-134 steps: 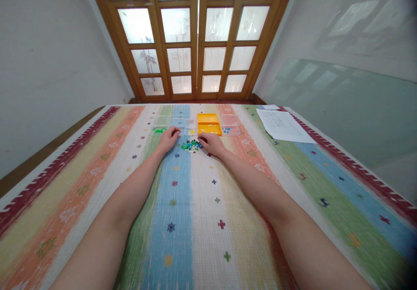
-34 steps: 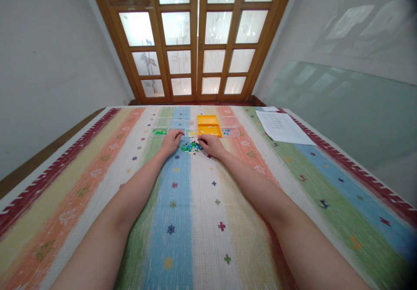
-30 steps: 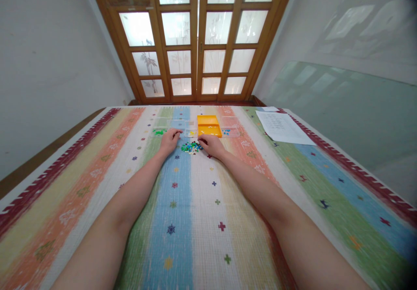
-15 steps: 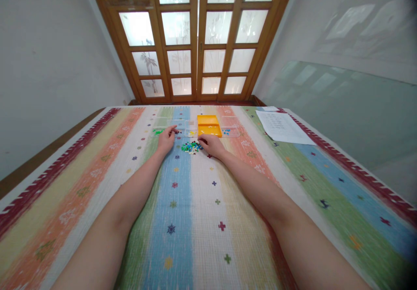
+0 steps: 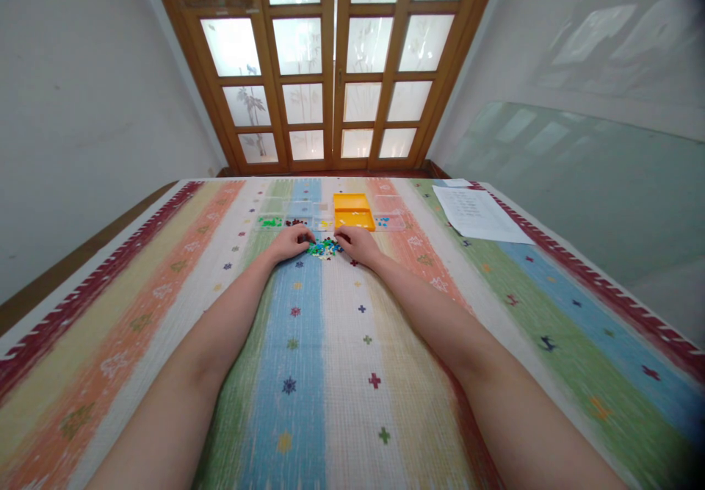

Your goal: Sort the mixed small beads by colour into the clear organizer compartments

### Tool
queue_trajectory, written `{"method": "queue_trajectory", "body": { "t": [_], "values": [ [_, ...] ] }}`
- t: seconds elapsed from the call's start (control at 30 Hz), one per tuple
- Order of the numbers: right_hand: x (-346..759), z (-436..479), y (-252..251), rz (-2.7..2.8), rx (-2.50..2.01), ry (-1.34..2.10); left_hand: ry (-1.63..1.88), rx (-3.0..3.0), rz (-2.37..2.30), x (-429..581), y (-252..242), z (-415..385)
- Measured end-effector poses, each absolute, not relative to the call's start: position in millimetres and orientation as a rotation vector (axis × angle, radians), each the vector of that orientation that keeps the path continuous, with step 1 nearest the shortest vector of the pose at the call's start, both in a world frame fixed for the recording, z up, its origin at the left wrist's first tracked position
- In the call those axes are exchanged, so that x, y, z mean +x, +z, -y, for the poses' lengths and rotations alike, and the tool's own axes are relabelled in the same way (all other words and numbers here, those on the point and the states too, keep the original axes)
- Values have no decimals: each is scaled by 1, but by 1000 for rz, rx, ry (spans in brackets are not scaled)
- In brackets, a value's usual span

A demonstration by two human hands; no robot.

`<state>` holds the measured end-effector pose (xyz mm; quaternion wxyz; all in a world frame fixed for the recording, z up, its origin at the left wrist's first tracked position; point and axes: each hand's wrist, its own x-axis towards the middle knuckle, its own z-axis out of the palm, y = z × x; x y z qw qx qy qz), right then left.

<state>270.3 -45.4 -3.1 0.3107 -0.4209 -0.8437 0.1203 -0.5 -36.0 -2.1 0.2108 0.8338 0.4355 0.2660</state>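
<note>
A small heap of mixed beads or chips (image 5: 324,250), green, blue, white and dark red, lies on the striped cloth between my hands. At its left edge is my left hand (image 5: 291,243), with curled fingertips meeting the pieces. My right hand (image 5: 357,243) rests at the upper right edge, fingers bent and drawn together. Whatever either hand pinches is too small to make out. Just beyond lie clear boxes holding green pieces (image 5: 269,222), dark red pieces (image 5: 296,222), yellow pieces (image 5: 326,224) and blue pieces (image 5: 383,222). An open orange box (image 5: 353,203) contains some white pieces.
The table is covered by a striped tablecloth (image 5: 291,431). Printed paper sheets (image 5: 479,214) lie at the far right. Past the far edge stand wooden doors with glass panes (image 5: 305,45). A glass panel (image 5: 584,181) leans against the right wall.
My left hand has come back from above the dark red pieces, moving right and nearer, to the heap's left edge. My right hand stays almost where it was.
</note>
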Motion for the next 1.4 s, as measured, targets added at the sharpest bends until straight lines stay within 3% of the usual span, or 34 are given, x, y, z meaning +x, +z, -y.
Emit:
{"method": "queue_trajectory", "body": {
  "t": [0.5,0.77,1.13,1.4],
  "values": [
    [269,45,-2,2237,-1114,313,726,2349,-1166,-4,-2,32],
    [269,44,-3,2235,-1095,317,940,2091,-1180,-10,-16,23],
    [270,44,-3,2233,-1099,321,825,2078,-1155,-8,-7,30],
    [270,43,-4,2234,-1106,307,1151,1902,-1332,-9,-9,26]
  ]
}}
